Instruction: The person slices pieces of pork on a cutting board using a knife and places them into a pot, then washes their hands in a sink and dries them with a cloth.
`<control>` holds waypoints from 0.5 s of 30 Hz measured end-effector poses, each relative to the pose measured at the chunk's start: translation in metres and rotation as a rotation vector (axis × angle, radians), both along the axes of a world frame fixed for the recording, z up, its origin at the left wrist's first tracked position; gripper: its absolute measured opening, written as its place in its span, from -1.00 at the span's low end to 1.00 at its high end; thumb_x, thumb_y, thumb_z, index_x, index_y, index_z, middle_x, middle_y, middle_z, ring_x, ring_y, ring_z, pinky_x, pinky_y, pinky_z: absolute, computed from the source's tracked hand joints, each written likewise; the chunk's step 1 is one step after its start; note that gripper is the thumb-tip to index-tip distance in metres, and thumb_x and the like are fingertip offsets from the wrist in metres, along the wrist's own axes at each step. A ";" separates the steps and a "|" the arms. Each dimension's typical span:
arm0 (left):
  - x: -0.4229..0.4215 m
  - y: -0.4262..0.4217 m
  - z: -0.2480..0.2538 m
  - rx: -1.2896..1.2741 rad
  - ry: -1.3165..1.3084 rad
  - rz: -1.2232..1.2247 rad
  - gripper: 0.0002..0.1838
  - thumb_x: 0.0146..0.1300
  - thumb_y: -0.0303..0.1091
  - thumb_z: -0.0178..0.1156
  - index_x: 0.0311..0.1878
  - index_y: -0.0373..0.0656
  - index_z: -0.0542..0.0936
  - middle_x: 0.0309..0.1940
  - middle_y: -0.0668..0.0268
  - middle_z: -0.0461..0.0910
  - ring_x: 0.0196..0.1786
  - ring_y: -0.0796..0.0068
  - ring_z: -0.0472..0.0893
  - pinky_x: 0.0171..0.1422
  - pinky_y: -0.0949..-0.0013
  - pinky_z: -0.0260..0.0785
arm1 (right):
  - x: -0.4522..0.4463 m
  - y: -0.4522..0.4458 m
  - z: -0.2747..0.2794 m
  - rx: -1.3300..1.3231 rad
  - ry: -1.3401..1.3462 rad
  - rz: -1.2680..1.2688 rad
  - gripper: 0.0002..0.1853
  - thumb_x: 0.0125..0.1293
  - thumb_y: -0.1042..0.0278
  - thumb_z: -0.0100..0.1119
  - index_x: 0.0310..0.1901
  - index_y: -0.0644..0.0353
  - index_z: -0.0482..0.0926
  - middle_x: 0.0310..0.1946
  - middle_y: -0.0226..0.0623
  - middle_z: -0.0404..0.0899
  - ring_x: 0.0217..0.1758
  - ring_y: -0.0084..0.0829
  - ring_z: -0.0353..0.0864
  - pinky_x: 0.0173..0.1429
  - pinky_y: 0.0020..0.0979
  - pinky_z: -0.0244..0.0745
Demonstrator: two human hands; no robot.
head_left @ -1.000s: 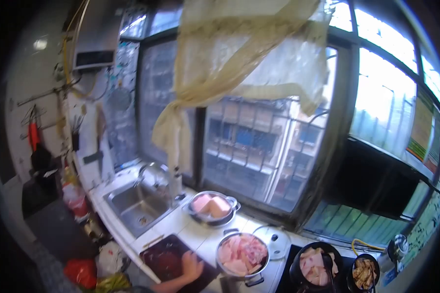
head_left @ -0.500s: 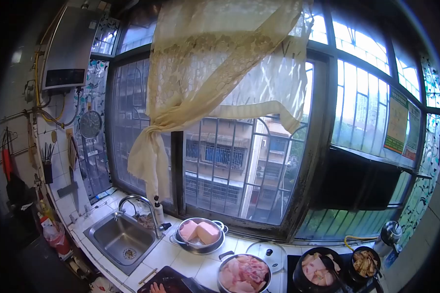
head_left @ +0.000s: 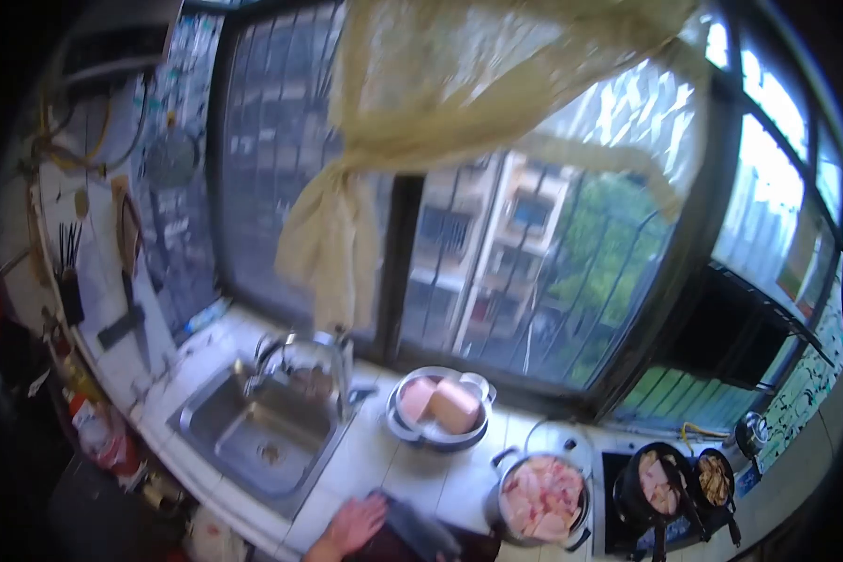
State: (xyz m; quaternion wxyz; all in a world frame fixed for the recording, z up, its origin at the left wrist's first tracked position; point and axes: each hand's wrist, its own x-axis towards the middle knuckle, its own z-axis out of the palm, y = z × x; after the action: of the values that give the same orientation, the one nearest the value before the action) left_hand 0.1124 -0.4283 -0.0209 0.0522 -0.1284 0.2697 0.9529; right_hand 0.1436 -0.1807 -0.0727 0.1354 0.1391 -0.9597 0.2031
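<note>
My left hand (head_left: 354,526) reaches in from the bottom edge, its fingers stretched out and apart from each other only slightly. Its fingertips are at the edge of a dark, flat, slab-like object (head_left: 412,525) on the counter; blur hides whether they touch. That object's kind is unclear. My right hand is out of view. Right of the slab, a pot (head_left: 495,507) holds pieces of raw meat (head_left: 543,492). Behind it, a two-handled steel pot (head_left: 405,433) contains pink blocks (head_left: 455,406).
A steel sink (head_left: 253,440) with a curved faucet (head_left: 332,351) is at left. On the right, a black pan (head_left: 630,492) of meat slices and a smaller pan (head_left: 712,478) of browned pieces sit on the stove. A knotted curtain (head_left: 337,225) hangs before the barred window.
My view has tilted down and shifted, so the counter sits higher in the picture. More of my left hand and forearm shows, and the picture is blurrier.
</note>
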 end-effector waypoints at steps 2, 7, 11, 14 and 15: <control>-0.017 -0.002 0.042 0.365 -0.028 0.041 -0.35 0.33 0.08 -0.20 0.33 -0.21 0.22 0.31 0.12 0.26 0.36 0.18 0.21 0.46 0.07 -0.09 | -0.004 -0.010 -0.012 -0.022 0.031 -0.063 -0.74 0.18 0.14 0.09 -0.10 -0.08 0.58 -0.38 -0.10 0.48 -0.34 -0.04 0.48 -0.35 -0.08 0.37; -0.055 -0.014 0.084 0.479 0.280 -0.022 -0.32 0.34 0.09 -0.22 0.36 -0.20 0.14 0.36 0.08 0.14 0.41 0.14 0.12 0.47 0.02 -0.14 | 0.002 -0.013 -0.014 0.032 -0.029 -0.041 -0.63 0.01 0.34 0.26 -0.07 0.00 0.57 -0.37 -0.22 0.41 -0.29 -0.16 0.42 -0.28 -0.16 0.32; -0.078 -0.016 0.084 0.534 0.302 0.012 -0.31 0.35 0.09 -0.25 0.38 -0.20 0.09 0.38 0.08 0.09 0.43 0.13 0.05 0.48 0.02 -0.19 | 0.003 -0.013 -0.005 -0.030 -0.057 -0.030 -0.70 0.00 0.38 0.27 -0.15 0.08 0.63 -0.38 -0.22 0.40 -0.28 -0.17 0.41 -0.23 -0.19 0.31; -0.089 -0.021 0.074 0.527 0.288 0.023 -0.36 0.34 0.04 -0.22 0.35 -0.19 0.18 0.35 0.10 0.16 0.41 0.13 0.11 0.46 0.01 -0.12 | -0.001 -0.014 0.000 -0.076 -0.119 -0.042 -0.69 0.02 0.38 0.26 -0.13 0.09 0.63 -0.38 -0.22 0.39 -0.26 -0.18 0.40 -0.21 -0.20 0.31; -0.091 -0.023 0.070 0.509 0.260 0.061 -0.37 0.34 0.02 -0.18 0.35 -0.20 0.18 0.36 0.10 0.15 0.42 0.12 0.10 0.47 0.00 -0.12 | 0.000 -0.013 0.000 -0.086 -0.129 -0.045 -0.70 0.04 0.38 0.25 -0.12 0.10 0.63 -0.38 -0.22 0.39 -0.26 -0.18 0.40 -0.20 -0.20 0.30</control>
State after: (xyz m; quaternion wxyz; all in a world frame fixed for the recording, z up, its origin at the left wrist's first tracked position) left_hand 0.0217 -0.4515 0.0490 0.0192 0.0043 0.0223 0.9996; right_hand 0.1431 -0.1941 -0.0727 0.0838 0.0984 -0.9597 0.2495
